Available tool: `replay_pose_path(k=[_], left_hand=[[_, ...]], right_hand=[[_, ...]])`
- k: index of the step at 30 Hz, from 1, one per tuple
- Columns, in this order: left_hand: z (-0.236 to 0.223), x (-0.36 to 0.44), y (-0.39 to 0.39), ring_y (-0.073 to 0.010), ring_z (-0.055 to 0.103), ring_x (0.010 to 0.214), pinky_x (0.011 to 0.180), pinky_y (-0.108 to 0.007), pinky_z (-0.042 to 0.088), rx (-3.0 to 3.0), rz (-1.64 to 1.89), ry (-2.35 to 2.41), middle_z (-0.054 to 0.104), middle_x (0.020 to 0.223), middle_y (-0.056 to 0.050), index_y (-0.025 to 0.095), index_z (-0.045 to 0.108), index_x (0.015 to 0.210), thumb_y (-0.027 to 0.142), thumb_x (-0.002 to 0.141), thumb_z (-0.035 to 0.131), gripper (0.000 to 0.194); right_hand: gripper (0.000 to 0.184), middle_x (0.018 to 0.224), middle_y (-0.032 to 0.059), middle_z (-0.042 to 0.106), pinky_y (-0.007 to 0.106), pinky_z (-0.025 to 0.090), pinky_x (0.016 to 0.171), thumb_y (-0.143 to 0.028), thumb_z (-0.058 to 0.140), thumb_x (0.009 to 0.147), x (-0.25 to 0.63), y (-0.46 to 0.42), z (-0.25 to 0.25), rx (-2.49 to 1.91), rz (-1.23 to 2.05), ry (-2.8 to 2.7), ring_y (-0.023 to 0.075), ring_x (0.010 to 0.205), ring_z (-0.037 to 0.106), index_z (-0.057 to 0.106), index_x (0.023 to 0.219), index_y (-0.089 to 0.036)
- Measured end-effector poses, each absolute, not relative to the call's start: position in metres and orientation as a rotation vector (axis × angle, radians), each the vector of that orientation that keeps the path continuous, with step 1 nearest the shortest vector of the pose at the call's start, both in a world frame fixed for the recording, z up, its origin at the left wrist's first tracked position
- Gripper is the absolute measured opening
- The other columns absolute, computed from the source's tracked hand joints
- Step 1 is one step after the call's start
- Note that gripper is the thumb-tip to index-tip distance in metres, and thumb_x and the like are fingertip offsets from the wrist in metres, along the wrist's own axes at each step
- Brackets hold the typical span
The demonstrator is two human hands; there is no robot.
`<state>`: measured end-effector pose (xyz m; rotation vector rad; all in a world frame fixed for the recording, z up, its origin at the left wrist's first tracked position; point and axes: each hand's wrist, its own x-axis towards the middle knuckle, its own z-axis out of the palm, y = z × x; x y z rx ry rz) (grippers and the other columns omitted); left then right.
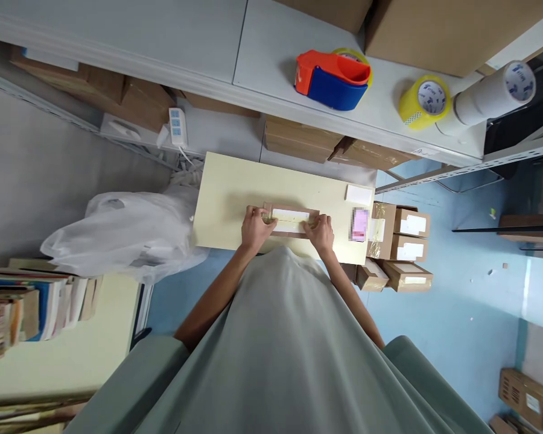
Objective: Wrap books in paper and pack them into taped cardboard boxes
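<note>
A flat brown cardboard parcel (291, 216) with a white label on top lies on the pale yellow table (235, 187), close to its near edge. My left hand (254, 228) grips the parcel's left end with curled fingers. My right hand (321, 232) grips its right end the same way. Both forearms reach out past my grey-green shirt.
A white slip (358, 194) and a pink item (359, 224) lie at the table's right. Stacked labelled boxes (405, 247) stand to the right, a white plastic bag (122, 232) to the left. The grey shelf (262, 54) above holds a tape dispenser (332, 78) and a yellow tape roll (425, 101). Books (31, 310) are stacked at far left.
</note>
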<state>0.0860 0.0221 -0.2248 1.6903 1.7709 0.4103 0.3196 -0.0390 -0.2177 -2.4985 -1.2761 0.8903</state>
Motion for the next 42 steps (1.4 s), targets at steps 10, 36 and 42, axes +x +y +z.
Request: replay_pose_path(k=[10,36,42], left_hand=[[-0.229,0.095,0.024,-0.0411,0.069,0.122,0.098,-0.051,0.064,1.702,0.430,1.784,0.063,0.129,-0.018,0.021,0.066,0.114,0.046,0.078,0.096,0.053],[-0.037,0.126,0.145,-0.0293,0.065,0.138,0.125,-0.051,0.050,2.041,1.219,1.334,0.072,0.141,-0.007,0.026,0.075,0.121,0.022,0.104,0.059,0.024],[-0.011,0.117,0.141,-0.0319,0.062,0.140,0.124,-0.055,0.049,2.026,1.278,1.325,0.071,0.138,-0.007,0.025,0.075,0.110,0.020,0.101,0.062,0.016]], right_hand=[[0.048,0.126,0.0138,0.062,0.052,0.066,0.087,-0.068,0.073,0.095,0.328,-0.035,-0.231,-2.345,0.860,-1.322,0.0344,0.112,0.071,0.051,0.107,-0.028],[0.055,0.156,0.0229,0.060,0.065,0.043,0.126,-0.054,0.051,0.113,0.378,0.170,-0.014,-1.733,-0.054,-1.963,0.0416,0.149,0.054,0.053,0.154,-0.018],[0.061,0.138,0.0293,0.072,0.068,0.043,0.121,-0.051,0.068,0.105,0.380,0.242,-0.024,-1.921,-0.080,-2.083,0.0457,0.133,0.065,0.054,0.146,-0.009]])
